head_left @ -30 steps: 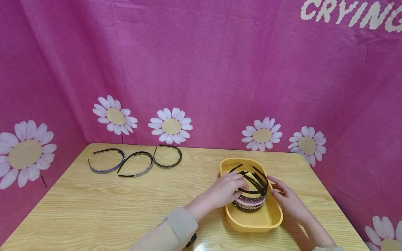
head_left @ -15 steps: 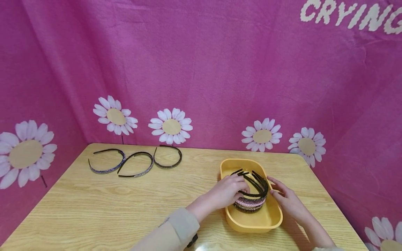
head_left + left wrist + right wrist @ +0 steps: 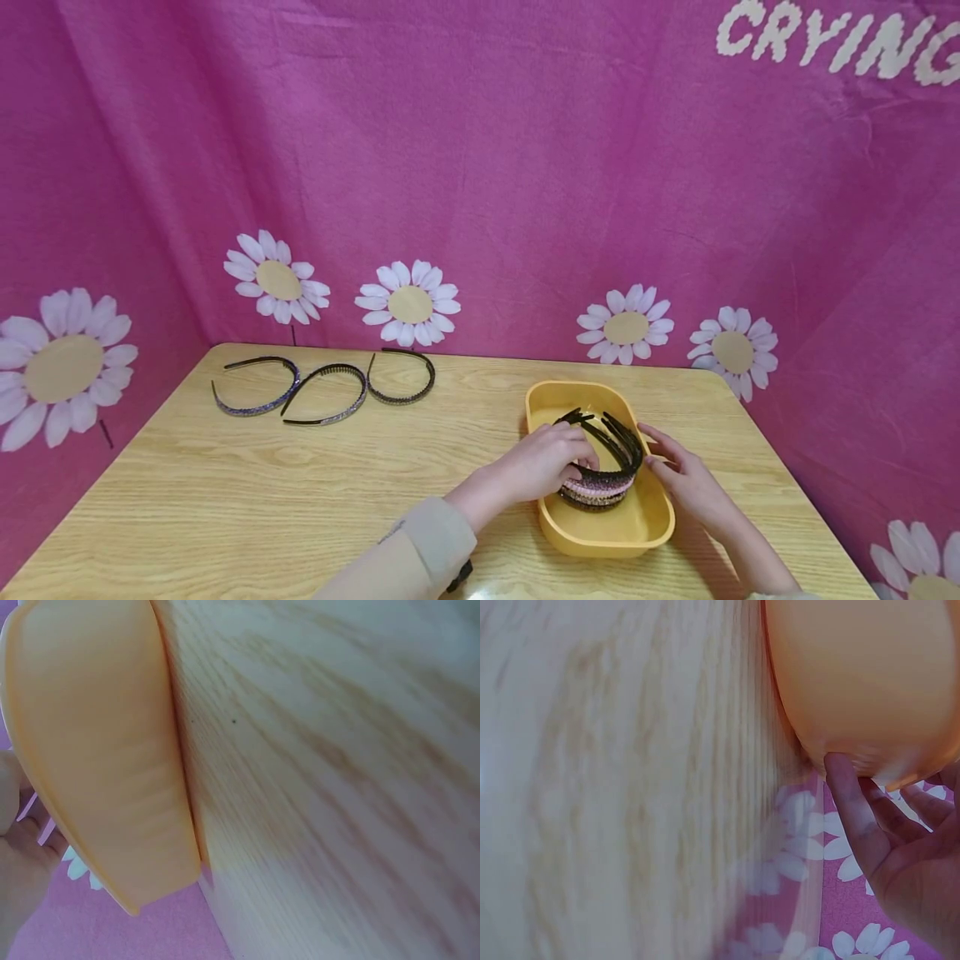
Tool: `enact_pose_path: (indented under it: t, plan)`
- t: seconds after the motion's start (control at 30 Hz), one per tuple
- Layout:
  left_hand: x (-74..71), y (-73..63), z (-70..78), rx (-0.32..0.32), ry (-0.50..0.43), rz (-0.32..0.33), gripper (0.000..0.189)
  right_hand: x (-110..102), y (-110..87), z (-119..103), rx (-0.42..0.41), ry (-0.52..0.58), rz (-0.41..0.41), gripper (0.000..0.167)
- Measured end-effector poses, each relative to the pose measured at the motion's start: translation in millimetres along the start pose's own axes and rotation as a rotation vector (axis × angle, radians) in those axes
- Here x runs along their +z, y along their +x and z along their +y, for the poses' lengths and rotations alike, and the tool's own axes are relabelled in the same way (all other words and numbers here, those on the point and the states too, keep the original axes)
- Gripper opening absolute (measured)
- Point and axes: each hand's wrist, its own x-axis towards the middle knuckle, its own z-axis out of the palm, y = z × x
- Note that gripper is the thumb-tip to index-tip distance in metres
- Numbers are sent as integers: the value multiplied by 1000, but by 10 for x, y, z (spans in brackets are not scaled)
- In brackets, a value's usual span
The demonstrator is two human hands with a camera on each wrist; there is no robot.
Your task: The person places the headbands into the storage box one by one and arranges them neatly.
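Note:
Several headbands (image 3: 600, 492) lie stacked inside a yellow rectangular tub (image 3: 606, 547) in the head view, black ones on top, with pink and brown glittery bands below. Reaching over the tub's left rim, my left hand (image 3: 543, 460) holds the top black headband at its left side with curled fingers. Part of the stack is hidden behind that hand. My right hand (image 3: 697, 490) rests against the tub's right side, fingers fairly straight. In the right wrist view its fingertips (image 3: 840, 766) touch the outer wall of the tub (image 3: 862, 682).
At the back left of the wooden table (image 3: 300, 500) lie a blue glittery headband (image 3: 251, 411), a silver one (image 3: 330, 420) and a dark one (image 3: 401, 401), side by side. A pink curtain (image 3: 487, 183) with daisies hangs behind the table and along its sides.
The top black headband in my left hand has come down onto the stack in the tub. My left hand has shifted slightly with it; my right hand has stayed on the tub.

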Motion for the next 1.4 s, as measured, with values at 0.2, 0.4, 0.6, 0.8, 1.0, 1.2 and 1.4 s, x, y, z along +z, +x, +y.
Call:
enact_pose_path:
  t: [0.2,0.4,0.6,0.8,1.0,1.2,1.4]
  plan:
    - [0,-12,-21,0,-2,8,28,1,18,11,-2,-6,0,49]
    - [-62,-38,-16,-8,-19,20,31,12,13,-2,10,-24,3,50]
    - [-216,-59,-10,4,-22,59,30,20,-4,-3,12,-35,13,49]
    - [-431,-115,-6,-54,-66,50,31,20,0,11,-1,-48,18,49]
    - [-645,-202,-2,-96,-78,60,33,13,3,12,0,-47,18,49]
    - [-820,-305,-39,-124,-73,86,35,13,-2,7,0,-43,15,49]
    - [-961,-439,-124,-151,-60,115,37,9,-3,2,3,-49,17,49]
